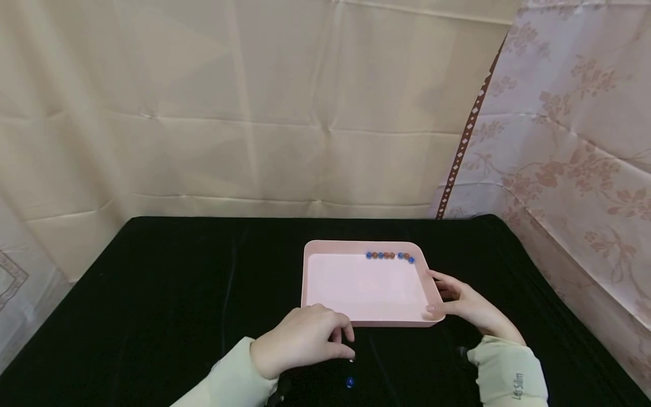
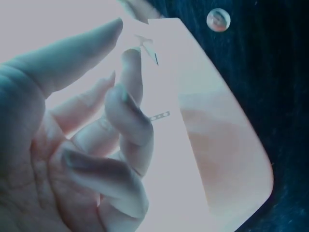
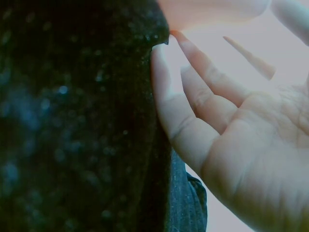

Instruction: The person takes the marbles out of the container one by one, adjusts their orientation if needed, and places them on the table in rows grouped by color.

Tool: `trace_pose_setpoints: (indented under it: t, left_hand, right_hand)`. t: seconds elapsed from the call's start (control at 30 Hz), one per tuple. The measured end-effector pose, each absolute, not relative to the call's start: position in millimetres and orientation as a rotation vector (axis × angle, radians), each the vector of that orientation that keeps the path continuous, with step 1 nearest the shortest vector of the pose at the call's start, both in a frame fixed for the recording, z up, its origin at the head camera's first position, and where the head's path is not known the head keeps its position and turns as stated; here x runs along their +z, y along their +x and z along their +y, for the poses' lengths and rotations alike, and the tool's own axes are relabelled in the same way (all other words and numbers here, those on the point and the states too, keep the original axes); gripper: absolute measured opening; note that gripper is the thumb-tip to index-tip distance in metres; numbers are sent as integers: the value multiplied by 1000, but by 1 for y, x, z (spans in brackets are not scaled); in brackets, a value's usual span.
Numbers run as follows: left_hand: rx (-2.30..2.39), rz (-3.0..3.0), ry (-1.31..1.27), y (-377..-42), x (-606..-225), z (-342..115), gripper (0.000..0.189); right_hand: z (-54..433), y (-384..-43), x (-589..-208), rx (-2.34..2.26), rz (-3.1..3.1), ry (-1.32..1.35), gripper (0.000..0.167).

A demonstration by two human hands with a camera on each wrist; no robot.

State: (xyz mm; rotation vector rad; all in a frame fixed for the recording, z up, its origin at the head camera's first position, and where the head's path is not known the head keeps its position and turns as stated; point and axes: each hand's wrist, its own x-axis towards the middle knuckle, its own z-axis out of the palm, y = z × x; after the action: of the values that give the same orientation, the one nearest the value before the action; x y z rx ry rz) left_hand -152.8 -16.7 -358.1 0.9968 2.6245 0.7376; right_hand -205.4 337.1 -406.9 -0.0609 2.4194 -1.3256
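Note:
A pink tray (image 1: 366,323) lies on the black cloth. Inside, along its back wall, is a row of blue and orange marbles (image 1: 386,255), with a small gap in it and the rightmost one slightly forward. My left hand (image 1: 307,339) hovers at the tray's front edge, its fingers bent and a space between thumb and index finger. Just below its thumb tip shows a small, partly hidden marble (image 1: 351,360). A blue marble (image 1: 350,382) lies nearer me; the left wrist view shows one glassy marble (image 2: 218,20) apart from the fingers. My right hand (image 1: 470,308) grips the tray's right side, thumb over the rim.
Black cloth (image 1: 168,294) covers the table on both sides of the tray. A cream curtain (image 1: 229,113) hangs behind the table, and a floral curtain (image 1: 574,141) hangs on the right. White cloth (image 1: 25,282) is at the far left.

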Motion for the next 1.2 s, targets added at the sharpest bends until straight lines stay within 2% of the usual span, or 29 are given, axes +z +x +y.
trace_pose_setpoints:
  t: [0.5,0.87,1.2]
  left_hand:
    - [712,2681,1000,-177,-328,-6,15]
    - [845,2544,968,-200,-322,4,13]
    - [1079,2436,767,-224,-321,12,15]
  right_hand:
    - [337,-204,-406,-1324,2426,-56,87]
    - [337,-205,-406,-1317,2413,-28,87]
    - [336,-205,-405,-1316,2420,-34,87]
